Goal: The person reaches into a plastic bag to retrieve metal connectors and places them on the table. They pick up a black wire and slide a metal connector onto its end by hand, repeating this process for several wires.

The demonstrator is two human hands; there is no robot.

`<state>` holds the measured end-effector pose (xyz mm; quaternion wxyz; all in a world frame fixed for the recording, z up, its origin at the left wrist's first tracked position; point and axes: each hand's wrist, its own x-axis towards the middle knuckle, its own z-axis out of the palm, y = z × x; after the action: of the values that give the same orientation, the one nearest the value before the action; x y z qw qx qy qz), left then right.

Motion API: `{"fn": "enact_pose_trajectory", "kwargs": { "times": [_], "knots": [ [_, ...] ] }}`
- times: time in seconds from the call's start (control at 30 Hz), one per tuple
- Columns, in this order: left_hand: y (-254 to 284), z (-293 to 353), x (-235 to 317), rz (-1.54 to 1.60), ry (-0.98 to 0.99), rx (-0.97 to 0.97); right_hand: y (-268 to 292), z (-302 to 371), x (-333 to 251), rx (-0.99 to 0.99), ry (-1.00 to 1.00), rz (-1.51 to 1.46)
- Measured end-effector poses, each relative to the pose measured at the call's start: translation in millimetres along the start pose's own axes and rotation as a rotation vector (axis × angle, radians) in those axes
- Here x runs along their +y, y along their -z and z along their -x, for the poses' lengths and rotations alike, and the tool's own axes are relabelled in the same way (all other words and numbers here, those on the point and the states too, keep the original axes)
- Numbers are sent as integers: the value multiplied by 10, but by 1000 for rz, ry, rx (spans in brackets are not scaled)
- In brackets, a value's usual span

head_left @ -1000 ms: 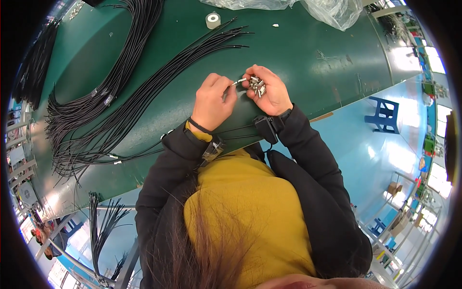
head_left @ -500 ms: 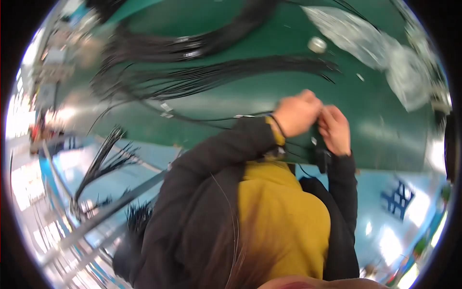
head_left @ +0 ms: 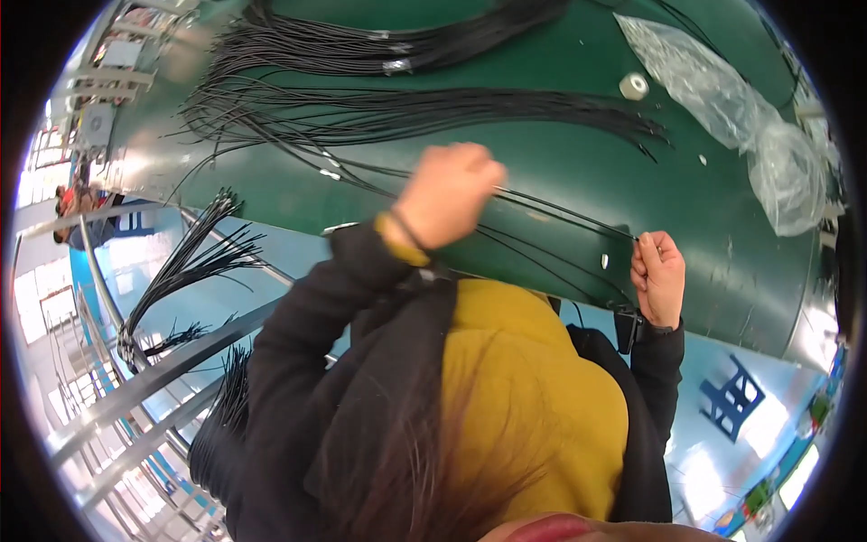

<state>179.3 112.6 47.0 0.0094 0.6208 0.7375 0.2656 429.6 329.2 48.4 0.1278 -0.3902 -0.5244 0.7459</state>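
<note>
Black cable (head_left: pixel 578 217) | thin, straight | held between left hand (head_left: pixel 452 194) and right hand (head_left: pixel 660 278)

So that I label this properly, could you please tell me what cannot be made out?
In the head view:
Left hand: blurred, so its grip is unclear.
Right hand: its curl hides the palm.
Upper cable bundle: cut off by the top edge.

Nothing can be read: no words, numbers or signs are legible. Left of the white roll (head_left: pixel 629 88), the shiny bands (head_left: pixel 396 67) on the black cable bundle (head_left: pixel 479 42) show no readable print; right of it, neither does the clear bag (head_left: pixel 720 101).
</note>
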Motion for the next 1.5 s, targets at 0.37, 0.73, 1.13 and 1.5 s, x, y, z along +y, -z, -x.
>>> {"fn": "enact_pose_trajectory", "kwargs": {
  "times": [0.37, 0.73, 1.13, 1.5],
  "knots": [
    [770, 1018, -983, -226, 205, -37, 102, 235, 151, 94, -139, 333],
    [743, 1113, -991, -253, 193, 79, 293, 384, 190, -94, 91, 919],
    [886, 1291, -1197, -314, 267, -17, 240, 274, 109, -215, 101, 951],
    [434, 237, -225, -50, 102, -123, 62, 30, -59, -55, 157, 895]
  ]
}}
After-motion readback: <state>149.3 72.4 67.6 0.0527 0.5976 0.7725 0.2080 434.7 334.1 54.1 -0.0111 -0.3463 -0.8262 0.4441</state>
